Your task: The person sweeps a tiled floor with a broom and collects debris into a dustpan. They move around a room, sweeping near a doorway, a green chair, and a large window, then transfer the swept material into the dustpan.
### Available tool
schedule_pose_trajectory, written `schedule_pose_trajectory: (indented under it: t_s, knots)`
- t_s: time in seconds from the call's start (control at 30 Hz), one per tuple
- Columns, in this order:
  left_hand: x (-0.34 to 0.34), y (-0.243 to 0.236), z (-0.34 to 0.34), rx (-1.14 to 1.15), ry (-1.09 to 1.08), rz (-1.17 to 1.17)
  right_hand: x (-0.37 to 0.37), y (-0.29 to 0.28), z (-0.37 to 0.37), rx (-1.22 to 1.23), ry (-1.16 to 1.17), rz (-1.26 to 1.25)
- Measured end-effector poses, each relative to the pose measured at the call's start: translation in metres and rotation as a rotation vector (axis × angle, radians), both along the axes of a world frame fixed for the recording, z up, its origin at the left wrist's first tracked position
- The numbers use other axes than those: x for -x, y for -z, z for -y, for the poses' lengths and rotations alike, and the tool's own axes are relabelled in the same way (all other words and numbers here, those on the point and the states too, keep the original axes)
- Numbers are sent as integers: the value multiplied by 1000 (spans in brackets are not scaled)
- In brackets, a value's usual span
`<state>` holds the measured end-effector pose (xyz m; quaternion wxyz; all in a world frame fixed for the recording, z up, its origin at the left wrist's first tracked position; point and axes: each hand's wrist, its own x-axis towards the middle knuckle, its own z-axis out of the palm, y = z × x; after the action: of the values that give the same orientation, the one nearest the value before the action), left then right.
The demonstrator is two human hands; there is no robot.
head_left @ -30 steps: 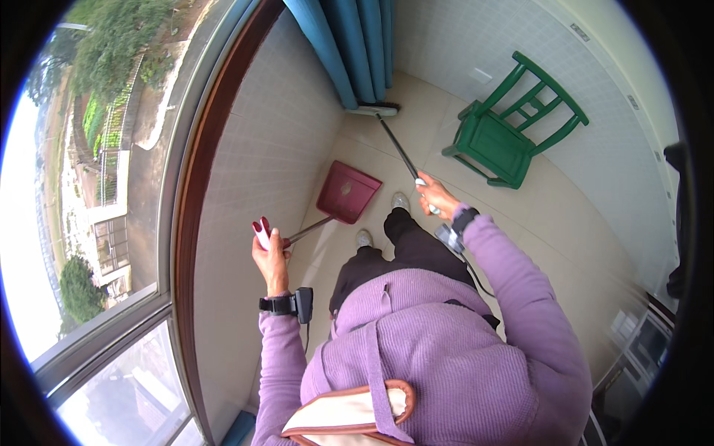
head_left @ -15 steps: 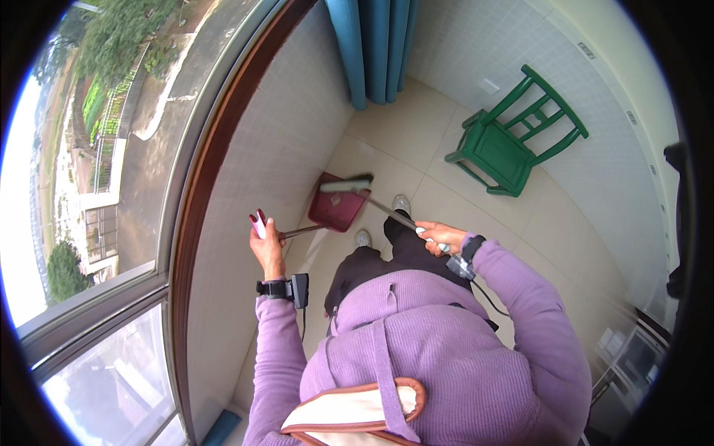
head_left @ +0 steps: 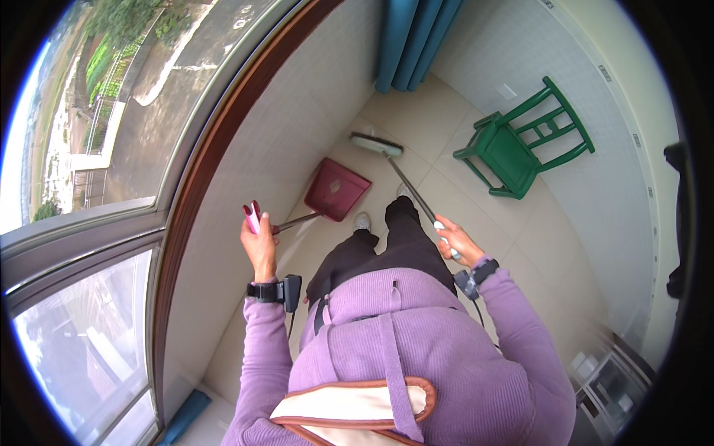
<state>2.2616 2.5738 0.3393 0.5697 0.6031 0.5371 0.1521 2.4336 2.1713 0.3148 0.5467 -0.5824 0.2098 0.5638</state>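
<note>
My left hand (head_left: 259,241) is closed round the pink and dark red grip of a long-handled dustpan. The dark red pan (head_left: 338,192) rests on the tiles by the left wall. In my right hand (head_left: 460,242) is the pale grip of a broom, its grey pole slanting away from me. The broom head (head_left: 377,143), pale with dark bristles, lies on the floor beyond the pan and apart from it. Both hands are bare, with a black strap and a small device at each wrist.
A green chair (head_left: 512,152) stands at the far right near the tiled wall. Blue curtains (head_left: 416,44) hang at the far end. Along the left runs a window with a brown frame (head_left: 216,141). A glass-fronted cabinet (head_left: 616,383) is at the near right.
The broom head has left the pan and moved away to the floor beyond it. My right hand has shifted slightly right and nearer. The left hand still grips the dustpan.
</note>
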Motion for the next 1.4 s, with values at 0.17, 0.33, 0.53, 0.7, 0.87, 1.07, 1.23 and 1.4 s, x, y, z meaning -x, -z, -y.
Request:
schedule_pose_trajectory:
  t_s: [0.17,0.33,0.53,0.7,0.87,1.07,1.23,1.4]
  knots:
    - [32,16,-11,13,-33,39,21,57,-62,24,142,99]
    - [38,38,-23,-53,69,21,74,95,-79,135,-118,320]
    - [26,44,-7,92,187,208,110,77,-13,-312,285,-265]
    - [9,29,15,111,240,195,115,81,34,-745,752,-921]
    - [-17,0,71,41,418,206,123,98,125,-1135,1172,-1041]
    - [-33,-57,145,64,599,224,198,61,307,-1376,1597,-701]
    - [-51,-94,232,92,733,237,252,9,444,-1294,1899,-576]
    - [-80,-123,333,168,904,238,272,35,517,-981,1922,-355]
